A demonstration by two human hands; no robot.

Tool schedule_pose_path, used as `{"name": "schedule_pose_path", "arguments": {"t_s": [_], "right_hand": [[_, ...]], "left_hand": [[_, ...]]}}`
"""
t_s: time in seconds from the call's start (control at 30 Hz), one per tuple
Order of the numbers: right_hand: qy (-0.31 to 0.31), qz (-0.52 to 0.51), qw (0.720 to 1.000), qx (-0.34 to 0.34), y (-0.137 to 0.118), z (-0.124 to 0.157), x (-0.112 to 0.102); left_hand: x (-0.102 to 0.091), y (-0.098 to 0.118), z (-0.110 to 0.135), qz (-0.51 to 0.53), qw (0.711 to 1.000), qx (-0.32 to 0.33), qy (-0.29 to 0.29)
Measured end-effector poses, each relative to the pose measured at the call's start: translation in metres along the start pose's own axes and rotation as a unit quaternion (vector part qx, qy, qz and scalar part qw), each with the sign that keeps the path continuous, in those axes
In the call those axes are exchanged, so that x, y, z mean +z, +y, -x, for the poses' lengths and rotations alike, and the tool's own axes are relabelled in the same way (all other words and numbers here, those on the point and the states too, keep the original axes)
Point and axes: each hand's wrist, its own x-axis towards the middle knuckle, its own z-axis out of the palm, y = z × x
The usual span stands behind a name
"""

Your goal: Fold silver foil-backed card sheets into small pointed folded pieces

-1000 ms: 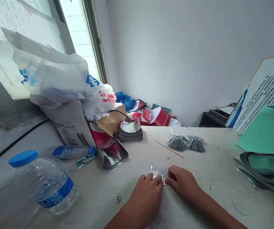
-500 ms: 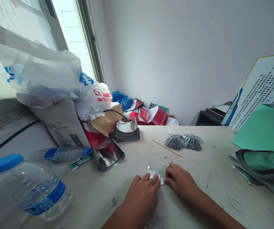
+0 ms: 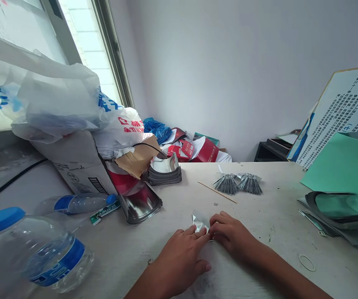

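A small piece of shiny silver foil (image 3: 199, 221) lies on the table in front of me, its pointed far corner showing and the rest covered by my fingers. My left hand (image 3: 180, 261) rests on it with flat fingers, the thumb spread away; a ring is on one finger. At the foil's right edge, my right hand (image 3: 232, 234) has its fingers curled and pressed together, pinching it. Beyond both hands are a thin wooden stick (image 3: 217, 192) and two fanned bundles of thin metal pins (image 3: 225, 185), with some silver foil behind them.
At left stand a large water bottle (image 3: 54, 259), a lying bottle (image 3: 82, 202), a green tube (image 3: 104, 212) and curved metal sheets (image 3: 140, 203). Behind these, a cardboard box (image 3: 73, 162) carries plastic bags (image 3: 54, 95). To the right lie a rubber band (image 3: 306, 263) and a green folder (image 3: 342, 172).
My right hand has moved slightly left, closer to the left fingers over the foil. My left thumb has spread out to the right. The view has shifted a little.
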Motion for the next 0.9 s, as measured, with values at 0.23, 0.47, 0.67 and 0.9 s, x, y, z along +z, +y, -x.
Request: {"name": "schedule_pose_path", "arguments": {"t_s": [0.23,0.47,0.67,0.9], "right_hand": [[-0.032,0.004,0.998,-0.056,0.000,0.003,-0.004],[-0.026,-0.016,0.998,-0.046,0.007,0.002,-0.004],[-0.033,0.013,0.996,-0.086,0.009,0.006,-0.005],[-0.062,0.124,0.979,-0.152,0.004,0.006,-0.012]], "left_hand": [[0.003,-0.006,-0.003,-0.009,1.000,0.004,0.009],[0.005,-0.004,-0.002,-0.011,1.000,-0.002,0.003],[0.000,-0.007,-0.001,-0.003,1.000,0.018,-0.002],[-0.016,-0.018,0.000,0.015,0.998,0.067,-0.016]]}}
